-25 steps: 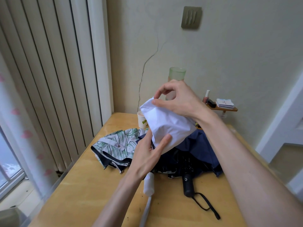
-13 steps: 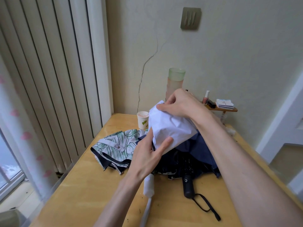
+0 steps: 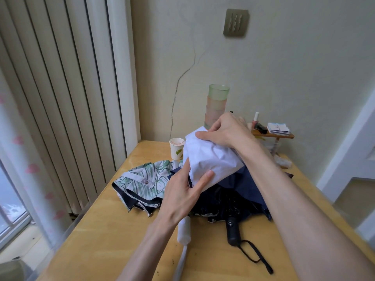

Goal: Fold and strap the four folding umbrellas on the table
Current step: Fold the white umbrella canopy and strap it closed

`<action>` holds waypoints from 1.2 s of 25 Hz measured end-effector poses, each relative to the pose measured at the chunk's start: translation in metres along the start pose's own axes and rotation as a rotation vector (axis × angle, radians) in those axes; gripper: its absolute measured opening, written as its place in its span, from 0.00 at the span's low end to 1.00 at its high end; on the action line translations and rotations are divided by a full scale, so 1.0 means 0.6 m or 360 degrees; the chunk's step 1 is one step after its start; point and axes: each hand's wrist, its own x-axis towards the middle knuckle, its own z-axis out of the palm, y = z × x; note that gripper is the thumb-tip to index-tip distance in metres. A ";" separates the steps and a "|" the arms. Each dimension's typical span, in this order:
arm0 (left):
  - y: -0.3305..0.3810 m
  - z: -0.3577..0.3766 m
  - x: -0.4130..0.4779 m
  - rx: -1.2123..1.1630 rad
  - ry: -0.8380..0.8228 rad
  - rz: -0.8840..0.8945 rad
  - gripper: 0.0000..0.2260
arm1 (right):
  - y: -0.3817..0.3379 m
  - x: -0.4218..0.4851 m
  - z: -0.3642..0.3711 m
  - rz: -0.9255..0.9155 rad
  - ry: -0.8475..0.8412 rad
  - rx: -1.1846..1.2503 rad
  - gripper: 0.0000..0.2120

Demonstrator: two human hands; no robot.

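Cloth of the white umbrella (image 3: 211, 159) is held above the dark blue umbrella (image 3: 243, 185) on the table (image 3: 113, 240). It is gripped low by the left hand (image 3: 182, 197) and pinched at the far end by the right hand (image 3: 227, 130), likely so folds can be gathered.

Wall (image 3: 284, 67): pale, cracked, switch plate (image 3: 236, 22)
Blinds (image 3: 60, 88): vertical, beige
Desk (image 3: 113, 240): yellow wood
Window (image 3: 10, 205): left, daylight

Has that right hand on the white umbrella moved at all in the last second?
Yes. The right hand, gripping the white umbrella, has dropped lower against the tall stack of cups by the wall, uncovering more of it.
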 end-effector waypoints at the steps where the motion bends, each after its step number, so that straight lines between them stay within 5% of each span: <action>1: 0.000 0.001 0.000 0.0008 0.0000 0.0002 0.16 | 0.001 0.001 -0.001 -0.0022 -0.0015 0.0044 0.17; 3: -0.003 0.002 0.000 0.0017 0.0005 -0.0005 0.15 | 0.000 -0.002 -0.006 -0.0031 -0.0168 0.0478 0.10; 8: -0.005 -0.005 0.001 -0.0003 0.0015 -0.0003 0.18 | 0.000 -0.016 -0.014 -0.0020 -0.0367 0.1253 0.12; 15: -0.010 -0.014 0.005 -0.0044 0.0040 0.0019 0.20 | -0.015 -0.021 -0.012 -0.0280 -0.0351 0.1331 0.11; 25: -0.007 -0.015 0.005 -0.0067 0.0009 0.0072 0.18 | -0.031 -0.003 -0.016 -0.0220 -0.0286 0.1351 0.14; 30: -0.010 -0.014 0.005 -0.0059 -0.0025 0.0084 0.19 | -0.040 0.003 -0.027 -0.0185 -0.0384 0.1223 0.06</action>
